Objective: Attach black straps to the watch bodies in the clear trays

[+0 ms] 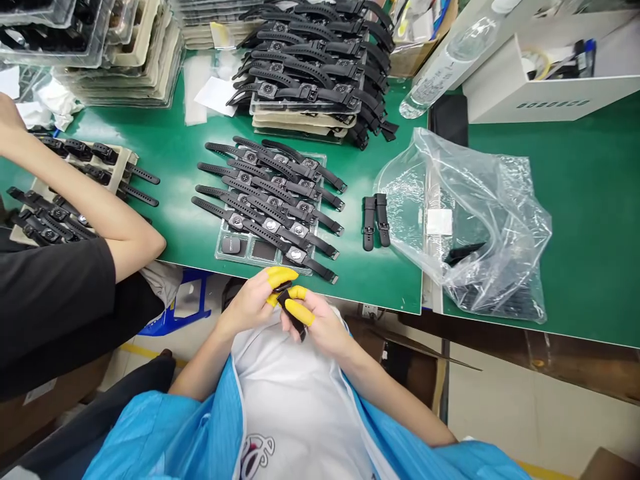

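My left hand (250, 301), with yellow finger cots, is closed on a small black piece that looks like a watch case (284, 287). My right hand (320, 323), also in yellow finger cots, pinches a black watch strap (295, 319) against it. Fingers hide where the two pieces meet. Both hands are just off the table's front edge, over my lap. Beyond them, a clear plastic tray (220, 252) carries rows of strapped black smartwatches (273, 225). One watch case without straps (231, 245) sits in the tray's front left pocket.
Two loose straps (369, 223) lie right of the tray, beside a clear plastic bag (500, 200) with black straps inside. Behind stand stacked trays of watches (310, 67), a bottle (445, 63) and a white box (550, 100). A co-worker's arm (90, 180) rests at left.
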Motion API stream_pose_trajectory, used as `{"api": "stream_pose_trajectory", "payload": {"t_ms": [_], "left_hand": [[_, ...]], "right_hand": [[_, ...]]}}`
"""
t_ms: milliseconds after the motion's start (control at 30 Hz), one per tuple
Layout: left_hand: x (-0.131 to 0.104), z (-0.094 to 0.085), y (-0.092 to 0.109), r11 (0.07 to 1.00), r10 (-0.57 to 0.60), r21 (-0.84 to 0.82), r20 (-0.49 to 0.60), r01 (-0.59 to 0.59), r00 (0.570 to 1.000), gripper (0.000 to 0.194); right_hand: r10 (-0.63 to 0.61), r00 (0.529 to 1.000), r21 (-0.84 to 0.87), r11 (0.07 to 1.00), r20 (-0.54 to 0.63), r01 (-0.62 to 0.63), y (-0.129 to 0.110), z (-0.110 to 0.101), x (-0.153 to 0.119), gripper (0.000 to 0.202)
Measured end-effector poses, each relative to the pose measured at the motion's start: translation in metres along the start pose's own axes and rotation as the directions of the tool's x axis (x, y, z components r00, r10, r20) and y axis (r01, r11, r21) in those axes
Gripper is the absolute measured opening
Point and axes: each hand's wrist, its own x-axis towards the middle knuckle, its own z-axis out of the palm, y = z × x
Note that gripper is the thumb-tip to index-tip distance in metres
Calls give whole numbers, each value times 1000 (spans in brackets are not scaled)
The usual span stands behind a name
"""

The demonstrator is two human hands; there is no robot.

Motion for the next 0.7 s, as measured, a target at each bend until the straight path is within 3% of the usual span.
{"api": "stream_pose_trajectory", "payload": {"t_ms": [100, 233, 467, 700], "left_hand": [[-3, 0, -2, 998, 44, 46, 9, -44, 999, 50], [-9, 4, -4, 998, 14, 55, -10, -13, 1000, 48], [-14, 12, -5, 999, -19, 32, -87, 22, 996, 50], [-11, 11, -2, 993, 27, 121, -72, -18, 997, 48]], "right_hand": [[14, 999, -18, 1000, -44, -15, -2, -1, 0, 47], [-10, 991, -10, 1000, -135, 8, -1, -1, 0, 45], [2, 987, 63, 998, -158, 8, 2, 3, 3, 43], [20, 978, 155, 988, -207, 12, 0, 5, 2, 44]]}}
